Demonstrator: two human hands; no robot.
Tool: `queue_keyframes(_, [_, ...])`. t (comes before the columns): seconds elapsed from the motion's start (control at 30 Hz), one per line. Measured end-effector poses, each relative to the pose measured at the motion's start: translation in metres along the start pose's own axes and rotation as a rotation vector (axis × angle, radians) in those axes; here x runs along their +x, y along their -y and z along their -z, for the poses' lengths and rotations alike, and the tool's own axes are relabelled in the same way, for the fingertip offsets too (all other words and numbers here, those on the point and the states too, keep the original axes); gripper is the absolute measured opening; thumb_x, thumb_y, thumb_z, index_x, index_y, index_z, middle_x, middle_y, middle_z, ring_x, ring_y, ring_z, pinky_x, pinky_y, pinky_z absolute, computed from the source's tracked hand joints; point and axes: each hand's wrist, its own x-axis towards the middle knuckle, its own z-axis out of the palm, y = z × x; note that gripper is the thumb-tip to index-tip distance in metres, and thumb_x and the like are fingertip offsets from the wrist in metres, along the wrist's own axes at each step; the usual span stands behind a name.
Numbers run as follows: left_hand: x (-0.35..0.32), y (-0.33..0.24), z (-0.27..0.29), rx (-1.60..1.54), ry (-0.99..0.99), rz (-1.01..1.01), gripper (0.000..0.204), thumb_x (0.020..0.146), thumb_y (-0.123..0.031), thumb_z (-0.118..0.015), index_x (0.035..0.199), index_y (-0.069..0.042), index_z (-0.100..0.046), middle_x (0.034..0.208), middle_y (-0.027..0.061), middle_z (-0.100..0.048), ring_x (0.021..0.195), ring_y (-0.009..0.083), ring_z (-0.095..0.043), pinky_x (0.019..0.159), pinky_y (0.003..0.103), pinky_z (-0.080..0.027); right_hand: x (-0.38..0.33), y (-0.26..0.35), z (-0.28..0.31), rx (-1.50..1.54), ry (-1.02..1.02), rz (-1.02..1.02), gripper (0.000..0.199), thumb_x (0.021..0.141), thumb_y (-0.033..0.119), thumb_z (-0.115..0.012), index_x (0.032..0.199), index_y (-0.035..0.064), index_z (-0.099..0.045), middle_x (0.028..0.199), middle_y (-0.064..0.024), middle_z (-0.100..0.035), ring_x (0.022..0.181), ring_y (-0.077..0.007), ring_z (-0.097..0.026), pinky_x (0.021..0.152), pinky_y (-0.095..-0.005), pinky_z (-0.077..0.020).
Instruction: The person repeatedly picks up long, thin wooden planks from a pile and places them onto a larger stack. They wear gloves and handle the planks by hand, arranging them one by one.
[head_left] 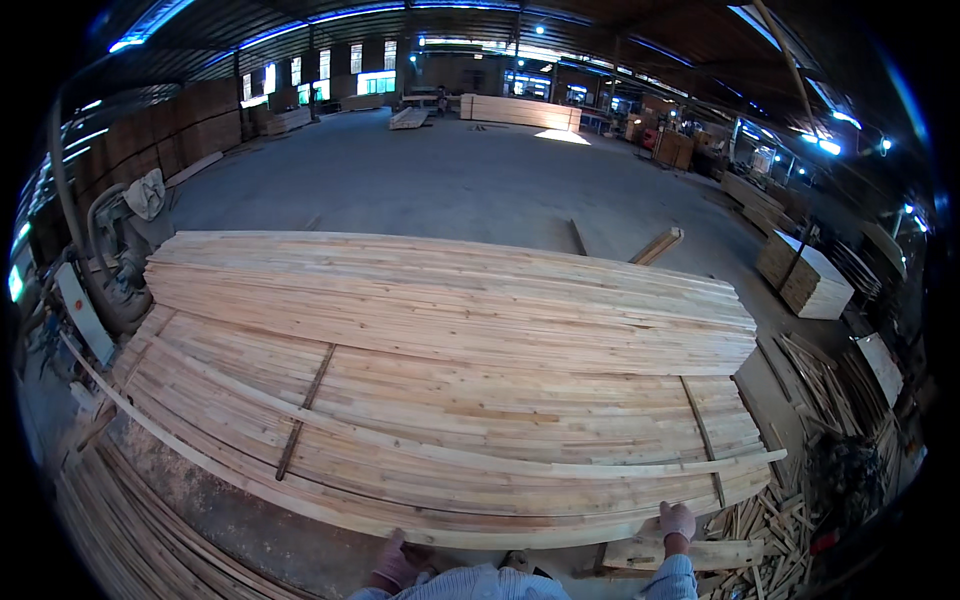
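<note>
Head view, the only one: left hand (397, 562) in a pale pink work glove at the lower edge, fingers curled loosely against the near edge of the wide stack of pale sawn timber boards (450, 400), apparently gripping the lowest long board there, though too small to tell how firmly. Right hand (677, 520), gloved likewise, raised at the stack's near right corner, fingers bunched on the board edge; closed or merely resting, impossible to say. Across the near part of the stack, a long thin pale wooden strip (420, 452), bowed and overhanging at both ends, lying loose and touched by neither hand. Dark narrow spacer sticks (303, 410) crosswise between board layers. Below right, a heap of short offcut wood scraps (760, 530) on the concrete floor (450, 180); at left, a saw machine with a grey hose (110, 270). Likely trouble: loose strip sliding off if the board beneath shifts; pinched fingers between board edges; uneven lift from hands set well apart, twisting the long board; footing lost among scraps underfoot.
</note>
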Motion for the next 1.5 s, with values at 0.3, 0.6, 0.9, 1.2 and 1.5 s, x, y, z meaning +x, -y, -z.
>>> queue_keyframes(0.3, [0.024, -0.086, 0.064, 0.019, -0.080, -0.091, 0.057, 0.095, -0.061, -0.042, 0.121, -0.012, -0.057, 0.099, 0.0088, -0.066, 0.088, 0.0282, -0.062, 0.079, 0.044, -0.052, -0.080, 0.074, -0.093, -0.127, 0.288, 0.446, 0.059, 0.086, 0.059, -0.051, 0.115, 0.0100, -0.065, 0.122, -0.0165, -0.063, 0.113, -0.0354, -0.059, 0.096, -0.0421, -0.0464])
queue_keyframes(0.6, [0.017, 0.020, 0.046, 0.016, 0.284, 0.281, 0.052, 0.088, -0.056, -0.055, 0.119, -0.015, -0.062, 0.119, 0.0071, -0.064, 0.109, 0.0249, -0.058, 0.091, 0.051, -0.046, -0.189, 0.166, -0.113, -0.131, 0.618, 1.230, 0.046, 0.096, 0.049, -0.044, 0.134, 0.0229, -0.054, 0.122, -0.0184, -0.060, 0.114, -0.0348, -0.058, 0.099, -0.0398, -0.0447])
queue_keyframes(0.9, [-0.002, -0.053, 0.028, 0.393, 0.202, -0.172, 0.059, 0.089, -0.055, -0.052, 0.129, -0.012, -0.056, 0.126, 0.0100, -0.061, 0.120, 0.0279, -0.054, 0.104, 0.054, -0.039, -0.230, 0.204, -0.144, 0.074, 0.880, 0.987, 0.066, 0.092, 0.052, -0.049, 0.138, 0.0047, -0.049, 0.131, -0.0218, -0.057, 0.122, -0.0364, -0.054, 0.104, -0.0387, -0.0411])
queue_keyframes(1.2, [0.060, -0.161, 0.208, -0.042, -0.136, -0.166, 0.065, 0.089, -0.066, -0.043, 0.130, -0.015, -0.052, 0.139, 0.0099, -0.051, 0.128, 0.0324, -0.047, 0.104, 0.057, -0.037, -0.152, 0.095, -0.246, 0.181, 0.909, 0.606, 0.075, 0.085, 0.068, -0.048, 0.124, 0.0059, -0.064, 0.131, -0.0219, -0.058, 0.125, -0.0351, -0.053, 0.107, -0.0394, -0.0385])
queue_keyframes(1.5, [0.061, -0.090, 0.227, 0.012, -0.336, 0.043, 0.049, 0.091, -0.059, -0.044, 0.106, -0.015, -0.058, 0.107, 0.0051, -0.063, 0.098, 0.0263, -0.059, 0.088, 0.052, -0.044, -0.117, 0.013, -0.268, -0.015, 0.830, 0.212, 0.066, 0.090, 0.058, -0.045, 0.117, 0.0014, -0.066, 0.123, -0.0241, -0.062, 0.118, -0.0404, -0.056, 0.100, -0.0459, -0.0414])
